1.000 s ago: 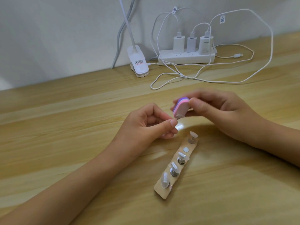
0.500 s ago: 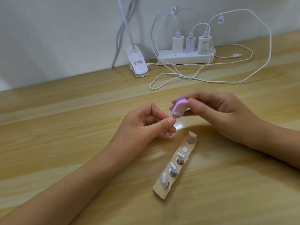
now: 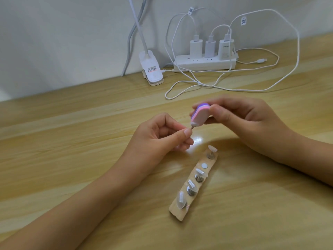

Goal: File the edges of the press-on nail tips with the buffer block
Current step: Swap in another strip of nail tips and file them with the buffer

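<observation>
No text readable. Sticker on lamp clamp (image 3: 151, 69), far beyond fingers (image 3: 219, 112): print blurred. Cable tags (image 3: 243, 21): code patterns, undeciphered. Faint lettering on rightmost charger (image 3: 225, 49): not made out.

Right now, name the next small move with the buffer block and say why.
Probably a short stroke of the buffer block, held by the right hand, along the nail tip: its lower end touches that tip, which the left hand pinches by its stem. Four more wait on the strip.

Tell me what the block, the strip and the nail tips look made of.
Block: likely foam, matte, in pink and purple layers. Strip: tan and matte, perhaps wood or card; unclear. Nail tips: probably plastic, translucent white with a slight sheen. Studs: shiny metal.
</observation>
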### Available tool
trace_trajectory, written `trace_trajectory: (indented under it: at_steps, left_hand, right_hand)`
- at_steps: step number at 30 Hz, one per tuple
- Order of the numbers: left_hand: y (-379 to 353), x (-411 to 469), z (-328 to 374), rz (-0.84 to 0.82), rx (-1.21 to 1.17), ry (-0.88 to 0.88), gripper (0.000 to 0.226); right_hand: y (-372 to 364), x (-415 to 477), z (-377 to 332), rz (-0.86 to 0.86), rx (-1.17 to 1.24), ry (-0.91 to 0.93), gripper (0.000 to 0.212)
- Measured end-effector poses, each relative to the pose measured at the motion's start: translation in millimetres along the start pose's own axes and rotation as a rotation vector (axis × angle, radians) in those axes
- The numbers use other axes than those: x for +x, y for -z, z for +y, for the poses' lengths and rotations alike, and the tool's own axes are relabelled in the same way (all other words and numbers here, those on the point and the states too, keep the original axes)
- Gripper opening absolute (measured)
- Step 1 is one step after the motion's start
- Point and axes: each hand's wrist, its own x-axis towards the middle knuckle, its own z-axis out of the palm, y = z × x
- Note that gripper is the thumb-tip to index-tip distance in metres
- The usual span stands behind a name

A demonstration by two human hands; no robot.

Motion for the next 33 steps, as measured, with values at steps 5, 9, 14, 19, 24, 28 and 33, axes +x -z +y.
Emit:
trace_trajectory:
  at_steps: [5, 9, 14, 19, 24, 28, 33]
  left_hand:
    - [-0.3, -0.3, 0.1, 0.006, -0.009, 0.0, 0.018]
    - [0.2, 0.3, 0.4, 0.02, -0.013, 0.005, 0.019]
    - [0.6, 0.3, 0.2, 0.025, -0.018, 0.01, 0.019]
    - [0.9, 0.3, -0.8, 0.025, -0.018, 0.005, 0.019]
    - [0.8, 0.3, 0.1, 0.025, -0.027, 0.003, 0.02]
    - [0.2, 0.9, 0.1, 0.032, -0.04, 0.001, 0.017]
    - [0.5, 0.5, -0.3, 0.034, -0.034, 0.003, 0.018]
  right_hand:
    - [-0.8, -0.4, 0.2, -0.032, -0.006, -0.025, 0.024]
    - [0.7, 0.0, 0.6, -0.001, -0.018, 0.0, 0.026]
    - [0.8, -0.4, 3.0, 0.049, -0.038, 0.021, 0.026]
    - [1.1, -0.3, 5.2, -0.007, -0.101, -0.006, 0.026]
    - [3.2, -0.3, 6.0, -0.032, -0.125, -0.004, 0.026]
    - [3.5, -1.2, 5.7, 0.063, -0.1, 0.078, 0.025]
    - [3.4, -0.7, 8.4, -0.021, -0.18, -0.017, 0.029]
